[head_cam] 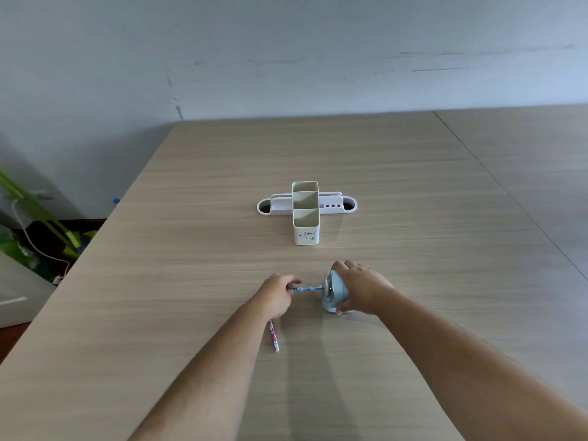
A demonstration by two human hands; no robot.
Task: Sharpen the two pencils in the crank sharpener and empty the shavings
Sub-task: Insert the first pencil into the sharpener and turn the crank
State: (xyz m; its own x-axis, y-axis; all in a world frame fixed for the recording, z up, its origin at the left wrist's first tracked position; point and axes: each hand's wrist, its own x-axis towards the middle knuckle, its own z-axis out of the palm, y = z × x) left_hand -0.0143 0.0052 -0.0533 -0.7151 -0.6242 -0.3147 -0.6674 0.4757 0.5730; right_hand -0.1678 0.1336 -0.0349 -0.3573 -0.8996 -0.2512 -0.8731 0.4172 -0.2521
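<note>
A light blue crank sharpener [333, 294] stands on the wooden table [191, 281] in front of me. My right hand [362, 288] wraps over its top and right side, hiding the crank. A blue patterned pencil [307, 288] lies level, its right end in the sharpener's front face. My left hand [276, 294] pinches the pencil's left end. A pink patterned pencil [273, 335] lies on the table beside my left wrist, partly hidden under it.
A white desk organiser [306, 214] with three upright cream compartments and a low tray stands farther back at the middle. The table's left edge drops to clutter and green items [41, 230] on the floor. A wall runs behind.
</note>
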